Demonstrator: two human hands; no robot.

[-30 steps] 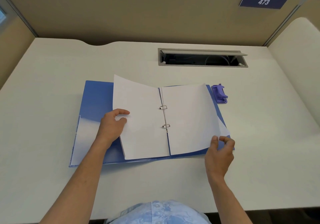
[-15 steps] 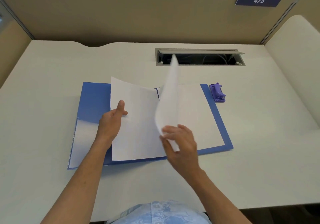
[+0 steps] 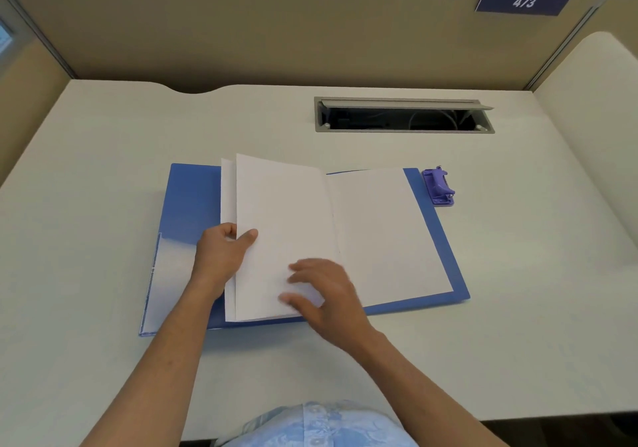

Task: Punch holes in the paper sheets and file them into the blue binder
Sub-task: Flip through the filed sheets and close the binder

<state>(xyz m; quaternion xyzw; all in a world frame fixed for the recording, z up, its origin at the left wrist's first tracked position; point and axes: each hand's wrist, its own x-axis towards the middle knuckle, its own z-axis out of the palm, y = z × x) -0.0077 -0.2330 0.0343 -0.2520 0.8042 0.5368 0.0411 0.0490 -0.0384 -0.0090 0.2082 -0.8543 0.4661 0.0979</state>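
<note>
The blue binder lies open and flat on the white desk, near the middle. At its far left, the inside of the cover carries a clear pocket that shines in the light. The left hand rests on the left half of the binder, at the left edge of the paper sheets. Its thumb lies on top of the upper sheet and its fingers go under that edge, so it pinches the sheet lightly. A second sheet edge shows just behind, a little more to the left.

The right hand lies on the lower part of the same left sheets, palm down, with fingers spread and flat on the paper. It is blurred, and it holds nothing; it only presses the page. The binder rings are hidden under the paper at the fold.

On the right half of the binder lies another white sheet, flat, with a blue border of the cover visible on its right and lower sides.

Just beside the upper right corner of the binder stands a small purple hole punch, on the desk. Behind it, the grey cable slot in the desk is open. A plate with the number 473 hangs on the partition at upper right.
</note>
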